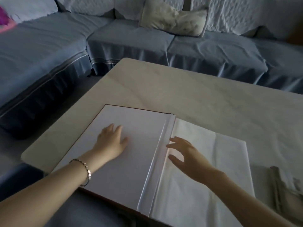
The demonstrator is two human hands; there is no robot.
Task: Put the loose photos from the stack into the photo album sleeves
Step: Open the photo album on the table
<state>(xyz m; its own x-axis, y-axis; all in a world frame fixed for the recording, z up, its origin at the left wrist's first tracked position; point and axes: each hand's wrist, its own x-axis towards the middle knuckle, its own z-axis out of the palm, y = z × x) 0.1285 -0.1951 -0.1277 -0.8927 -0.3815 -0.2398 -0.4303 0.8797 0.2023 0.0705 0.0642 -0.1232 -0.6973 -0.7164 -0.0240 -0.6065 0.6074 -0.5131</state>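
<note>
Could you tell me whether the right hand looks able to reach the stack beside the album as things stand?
Probably yes. The right hand is open and holds nothing, above the right page of the album, and the stack lies just beyond that page's edge with nothing standing between.

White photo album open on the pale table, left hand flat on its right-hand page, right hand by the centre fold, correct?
No, the head view shows the left hand flat on the left-hand page of the white photo album; the rest holds.

Matt white paper album (131, 145) pages, smooth pale table (196, 89), blue cloth sofa (131, 43).
</note>
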